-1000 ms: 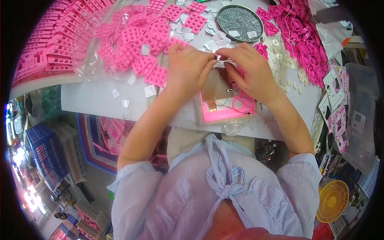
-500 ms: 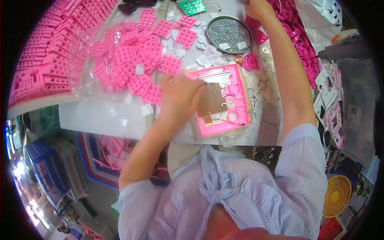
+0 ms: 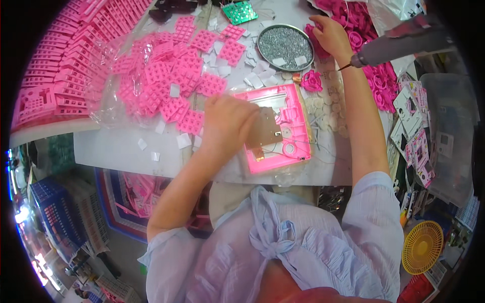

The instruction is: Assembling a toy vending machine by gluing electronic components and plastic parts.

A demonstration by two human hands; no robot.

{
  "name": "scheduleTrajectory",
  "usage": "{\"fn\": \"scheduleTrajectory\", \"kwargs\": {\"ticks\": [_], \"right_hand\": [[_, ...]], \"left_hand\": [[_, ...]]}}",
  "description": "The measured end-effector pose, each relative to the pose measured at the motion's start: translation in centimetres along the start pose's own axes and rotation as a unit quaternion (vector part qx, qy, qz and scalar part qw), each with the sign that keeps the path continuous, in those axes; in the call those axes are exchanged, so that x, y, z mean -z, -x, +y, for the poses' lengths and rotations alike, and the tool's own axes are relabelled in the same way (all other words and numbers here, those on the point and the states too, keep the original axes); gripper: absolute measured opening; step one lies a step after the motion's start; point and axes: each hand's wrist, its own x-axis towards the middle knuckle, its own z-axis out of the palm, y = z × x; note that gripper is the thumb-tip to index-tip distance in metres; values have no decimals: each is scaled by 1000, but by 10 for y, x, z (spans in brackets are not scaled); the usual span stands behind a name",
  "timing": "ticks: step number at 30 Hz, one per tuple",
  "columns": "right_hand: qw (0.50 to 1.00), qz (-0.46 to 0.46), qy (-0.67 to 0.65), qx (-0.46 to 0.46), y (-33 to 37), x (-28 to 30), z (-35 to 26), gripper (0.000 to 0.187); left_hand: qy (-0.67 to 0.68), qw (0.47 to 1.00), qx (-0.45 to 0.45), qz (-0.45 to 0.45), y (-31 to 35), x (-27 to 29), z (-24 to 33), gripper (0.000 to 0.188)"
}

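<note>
My left hand point(image 3: 227, 123) lies on the left side of a pink rectangular frame point(image 3: 295, 134) on the white table, its fingers pinching the edge of a brown circuit board point(image 3: 266, 132) that sits inside the frame. My right hand point(image 3: 331, 34) is stretched far out to the back right, fingers down in a heap of pink ring-shaped parts point(image 3: 379, 76). Whether it holds one is hidden. A single pink ring part point(image 3: 312, 81) lies beside the frame's far corner.
A round metal dish point(image 3: 285, 45) of small silver bits stands behind the frame. Pink grid squares point(image 3: 166, 81) spill from a clear bag at left, white paper squares point(image 3: 255, 81) lie scattered, and a grey power tool point(image 3: 404, 43) hangs at right. A green board point(image 3: 240, 11) lies at the back.
Both hands were together over the frame a second ago. My right hand has since swung away to the back-right heap of pink parts, while the left stayed on the board.
</note>
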Motion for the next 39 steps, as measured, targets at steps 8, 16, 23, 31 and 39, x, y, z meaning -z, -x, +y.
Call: {"fn": "scheduleTrajectory", "kwargs": {"ticks": [8,16,23,31,39], "right_hand": [[954,78,80,278,-93,-14,1,31],[924,-72,375,21,-177,-55,-11,22],[908,331,130,223,-101,-42,-74,29],[887,-23,-458,52,66,57,-175,42],[946,-164,-66,270,154,81,-194,64]], "left_hand": [[29,999,14,12,-2,0,4,14],[33,997,70,19,2,8,7,15],[1,995,78,55,6,5,-1,13],[101,977,154,112,16,-3,-8,8],[173,971,146,77,15,1,-2,11]]}}
